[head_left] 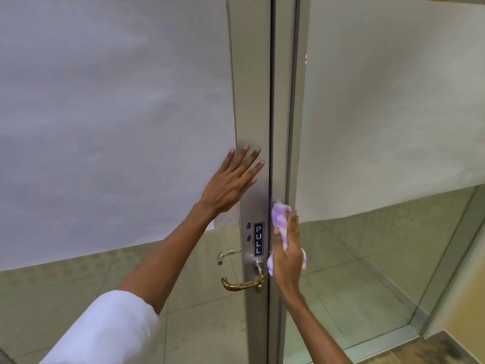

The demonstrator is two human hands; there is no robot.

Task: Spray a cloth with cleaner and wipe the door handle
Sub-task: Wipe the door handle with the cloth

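A brass lever door handle point(242, 283) sticks out to the left from the metal stile of a glass door point(253, 127), below a blue PULL sign point(258, 239). My left hand point(232, 183) lies flat on the stile above the sign, fingers spread, holding nothing. My right hand point(287, 254) grips a bunched pink-and-white cloth point(279, 219) and presses it on the door's edge, just right of the sign and slightly above the handle. No spray bottle is in view.
The door's upper glass is frosted white; the lower glass shows a tiled floor beyond. A second silver handle point(225, 254) shows through the glass. A fixed glass panel point(380, 127) stands to the right, with a metal floor rail point(393, 334) at its base.
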